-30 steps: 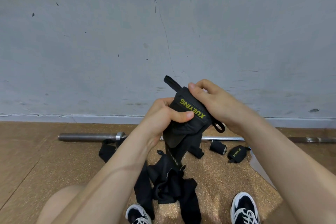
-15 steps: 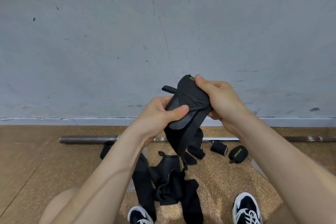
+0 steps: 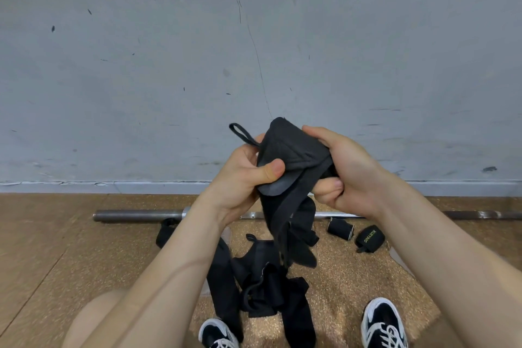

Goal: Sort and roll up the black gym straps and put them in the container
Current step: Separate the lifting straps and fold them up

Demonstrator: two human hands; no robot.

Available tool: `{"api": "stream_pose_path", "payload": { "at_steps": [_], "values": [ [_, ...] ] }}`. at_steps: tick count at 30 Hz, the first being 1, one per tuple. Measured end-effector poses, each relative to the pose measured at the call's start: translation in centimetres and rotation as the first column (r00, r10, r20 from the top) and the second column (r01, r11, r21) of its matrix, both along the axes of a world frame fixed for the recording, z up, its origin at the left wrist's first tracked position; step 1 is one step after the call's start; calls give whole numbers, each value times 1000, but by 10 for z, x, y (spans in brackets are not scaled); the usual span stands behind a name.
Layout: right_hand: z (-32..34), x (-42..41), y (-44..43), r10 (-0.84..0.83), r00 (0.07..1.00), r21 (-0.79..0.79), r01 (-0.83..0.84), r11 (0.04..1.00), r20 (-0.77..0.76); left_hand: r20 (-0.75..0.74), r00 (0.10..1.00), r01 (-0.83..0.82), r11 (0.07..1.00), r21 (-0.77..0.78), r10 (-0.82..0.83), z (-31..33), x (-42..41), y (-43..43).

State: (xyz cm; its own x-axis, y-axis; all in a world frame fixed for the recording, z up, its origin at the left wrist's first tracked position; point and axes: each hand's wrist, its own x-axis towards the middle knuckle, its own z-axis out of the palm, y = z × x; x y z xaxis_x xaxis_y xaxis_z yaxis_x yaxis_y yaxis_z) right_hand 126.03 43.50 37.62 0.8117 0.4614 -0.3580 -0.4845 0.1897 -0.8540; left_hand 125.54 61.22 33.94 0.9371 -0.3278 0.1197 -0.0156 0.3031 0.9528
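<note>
Grips the half-rolled strap (image 3: 293, 150) between left hand (image 3: 240, 175) and right hand (image 3: 350, 169), both curled tight; leaves tail (image 3: 278, 223) dangling straight down.

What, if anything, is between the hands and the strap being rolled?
Nothing visible. The left hand and right hand both grip the half-rolled strap directly, in the air. Its loose tail hangs toward the strap pile on the floor. No container is clearly in view, so that path cannot be judged.
</note>
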Motion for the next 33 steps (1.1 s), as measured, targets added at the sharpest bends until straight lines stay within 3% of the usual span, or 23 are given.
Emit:
{"api": "stream_pose_path", "payload": {
  "at_steps": [3,5,8,11,15,21,26,33],
  "values": [
    [-1,-1,-2,116,992,39,-115,993,-50,-8,1000,17,999,-44,-18,4,-3,2],
    [2,1,-4,136,991,-10,-135,991,19,-28,999,-40,999,-19,40,5,-5,1],
    [0,2,-5,124,906,-355,31,934,405,-107,982,-154,988,21,155,4,-5,-5],
    [-4,3,-2,209,733,-507,209,836,647,-202,959,-201,980,-3,197,5,-6,-10],
    [-4,5,-6,271,703,-564,220,796,657,-246,950,-179,981,70,191,9,-9,-11],
    [2,1,-4,94,745,-316,162,935,660,-222,970,-103,995,7,102,9,-7,-1],
    [4,-3,-1,19,822,-241,144,960,569,-127,992,-12,998,68,20,8,-4,8],
    [-1,-3,7,22,922,-162,44,986,387,94,967,-252,938,240,236,6,1,9]
  ]
}}
